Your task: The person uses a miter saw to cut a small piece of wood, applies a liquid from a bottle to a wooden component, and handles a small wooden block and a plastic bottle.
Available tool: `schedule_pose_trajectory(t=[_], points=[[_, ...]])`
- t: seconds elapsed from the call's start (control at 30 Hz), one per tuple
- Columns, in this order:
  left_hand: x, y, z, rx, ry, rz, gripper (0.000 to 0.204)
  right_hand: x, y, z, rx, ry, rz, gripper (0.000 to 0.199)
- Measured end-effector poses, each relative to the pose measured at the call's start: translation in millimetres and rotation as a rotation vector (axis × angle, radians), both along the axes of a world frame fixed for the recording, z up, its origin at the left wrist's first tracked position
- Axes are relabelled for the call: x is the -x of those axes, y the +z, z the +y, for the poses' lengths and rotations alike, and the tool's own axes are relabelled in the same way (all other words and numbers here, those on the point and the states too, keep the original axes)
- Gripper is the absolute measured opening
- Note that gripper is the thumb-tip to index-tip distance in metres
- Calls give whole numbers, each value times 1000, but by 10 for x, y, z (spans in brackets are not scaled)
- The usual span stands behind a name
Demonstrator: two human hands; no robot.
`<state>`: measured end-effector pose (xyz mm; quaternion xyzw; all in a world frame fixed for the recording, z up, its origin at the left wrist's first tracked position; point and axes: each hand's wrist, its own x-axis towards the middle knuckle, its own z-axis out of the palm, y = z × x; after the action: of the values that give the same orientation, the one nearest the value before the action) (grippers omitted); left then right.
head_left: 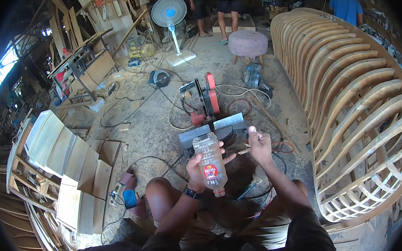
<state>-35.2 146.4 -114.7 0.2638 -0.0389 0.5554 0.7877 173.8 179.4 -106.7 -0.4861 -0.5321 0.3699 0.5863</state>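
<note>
Nearest the camera we record two bare knees of the seated person, forearms reaching toward twelve o'clock. We find the left hand (199,169) closed around one clear plastic bottle (210,164), held neck-down at frame centre, red label facing us. We judge the bottle light, thin-walled, easily dented and somewhat slick; the labelled midsection offers the firmest hold. At three o'clock of it, the right hand (259,145) is loosely curled; whether it pinches a cap we cannot tell. One mitre saw (208,113) sits beyond at twelve, one pedestal fan (169,14) farther, one ribbed wooden hull frame (350,104) at three o'clock.
</note>
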Motion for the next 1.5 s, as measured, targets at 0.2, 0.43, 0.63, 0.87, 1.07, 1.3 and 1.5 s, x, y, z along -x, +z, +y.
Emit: schedule_pose_trajectory(t=[0.2,0.43,0.63,0.87,1.07,1.3,1.5], points=[[20,-17,-26,55,68,53,64,135,118,-63,-144,140,117,13],[-11,16,-11,69,123,48,64,17,-132,37,39,410,45,28],[-6,-4,-23,115,100,57,63,125,184,-139,111,225,-206,29],[-2,-70,-16,102,-8,-38,59,158,59,-87,-30,293,25,13],[-65,-135,-33,109,2,-12,61,340,-31,-187,-10,372,374,15],[122,-144,37,81,153,106,67,531,-343,-245,-44,433,11,20],[86,7,63,6,125,-14,63,259,-181,-45,-135,335,184,17]])
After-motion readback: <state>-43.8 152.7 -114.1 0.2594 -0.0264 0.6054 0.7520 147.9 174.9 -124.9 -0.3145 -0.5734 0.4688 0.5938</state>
